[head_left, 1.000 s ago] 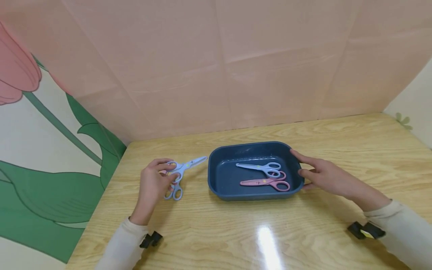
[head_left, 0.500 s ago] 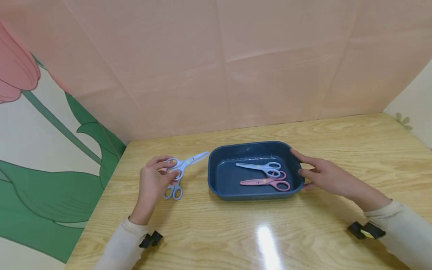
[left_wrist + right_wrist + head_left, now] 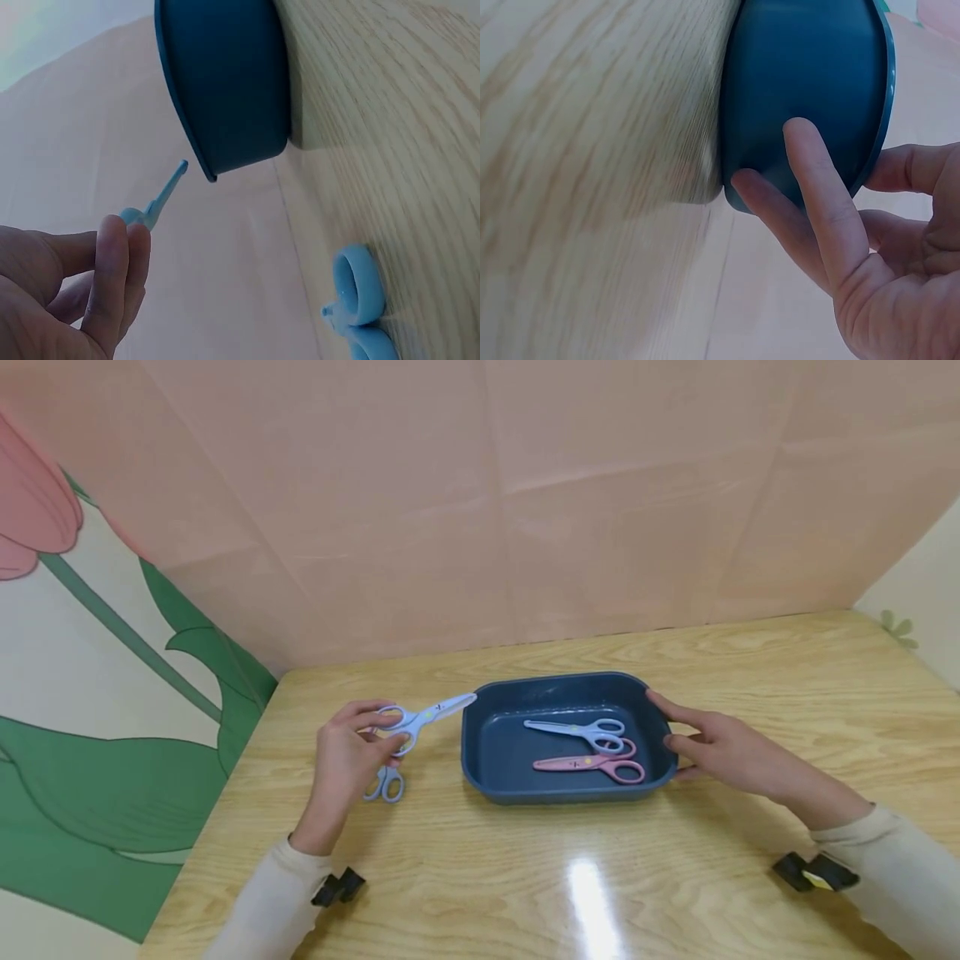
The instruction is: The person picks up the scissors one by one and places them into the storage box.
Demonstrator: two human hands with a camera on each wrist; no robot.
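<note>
My left hand (image 3: 348,747) pinches light blue scissors (image 3: 429,716) by the handle loops, above the table. Their blade tips point right, by the left rim of a dark blue basin (image 3: 517,796). In the left wrist view the held scissors (image 3: 169,196) appear edge-on, apart from the basin wall. My right hand (image 3: 716,750) grips the basin's right end, and in the right wrist view two fingers (image 3: 821,187) lie on its outer wall. Inside the basin, light blue scissors (image 3: 573,730) partly overlap pink scissors (image 3: 573,765).
Another pair of scissors with blue handle loops (image 3: 392,785) lies on the wooden table (image 3: 480,877), partly hidden under my left hand. A pink-beige covering (image 3: 480,527) rises behind the table. Left of it is a wall painted with a tulip (image 3: 33,502).
My left hand has lifted the light blue scissors slightly and carried them right, so the tips now reach the basin's left rim in the head view. The right hand and basin stay put.
</note>
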